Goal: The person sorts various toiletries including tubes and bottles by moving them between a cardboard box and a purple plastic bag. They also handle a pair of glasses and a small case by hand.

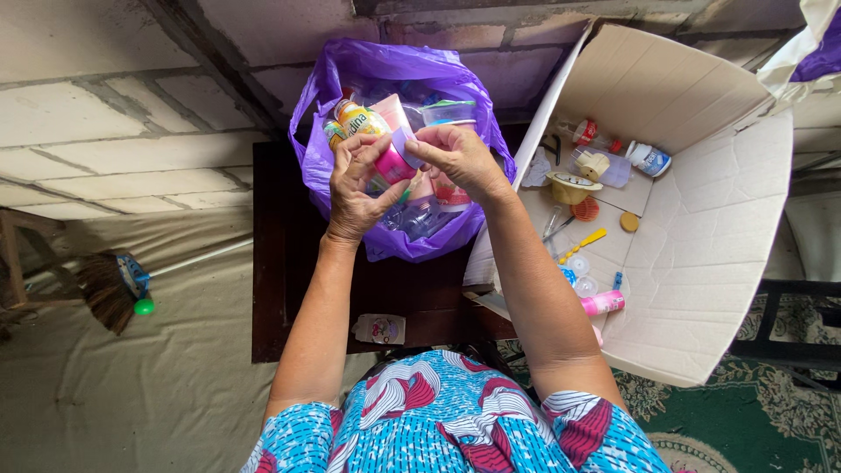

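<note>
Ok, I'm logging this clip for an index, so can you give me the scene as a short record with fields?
setting: dark low table against a block wall
left hand: left hand grips a small pink packet from below
right hand: right hand pinches the packet's top edge
behind hands: purple plastic bag, open, full of bottles and packets
to the right: open cardboard box holding small bottles, lids and a pink tube
on table: small flat packet
floor: broom lying at left

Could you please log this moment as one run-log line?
left hand: holds pink packet | right hand: pinches its top | below: open purple plastic bag | beside: cardboard box
</note>
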